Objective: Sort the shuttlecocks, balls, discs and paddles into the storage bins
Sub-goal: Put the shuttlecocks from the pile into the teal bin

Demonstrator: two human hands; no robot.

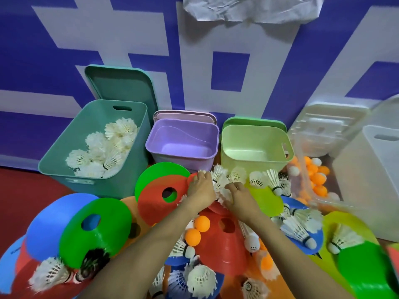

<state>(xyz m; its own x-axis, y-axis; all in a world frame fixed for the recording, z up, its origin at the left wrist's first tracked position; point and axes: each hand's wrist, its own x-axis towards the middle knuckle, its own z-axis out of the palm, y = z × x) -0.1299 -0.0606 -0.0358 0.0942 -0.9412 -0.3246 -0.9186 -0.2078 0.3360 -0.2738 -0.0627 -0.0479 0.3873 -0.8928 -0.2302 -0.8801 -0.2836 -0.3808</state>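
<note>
Both my hands reach into the pile in front of the bins. My left hand (200, 188) and my right hand (239, 196) close around a bunch of white shuttlecocks (220, 180) between them. More shuttlecocks (296, 230) lie scattered over coloured discs, such as a red disc (157, 197) and a green disc (97, 229). Two orange balls (197, 229) sit under my left forearm. The teal bin (64, 156) at the left holds several shuttlecocks (103, 152). The purple bin (183, 126) and the light green bin (254, 162) are empty.
A clear container (302, 139) at the right holds orange and white balls (317, 180). A white bin (367, 190) stands at the far right. Bin lids lean against the blue and white wall (194, 61). The floor (21, 186) is red.
</note>
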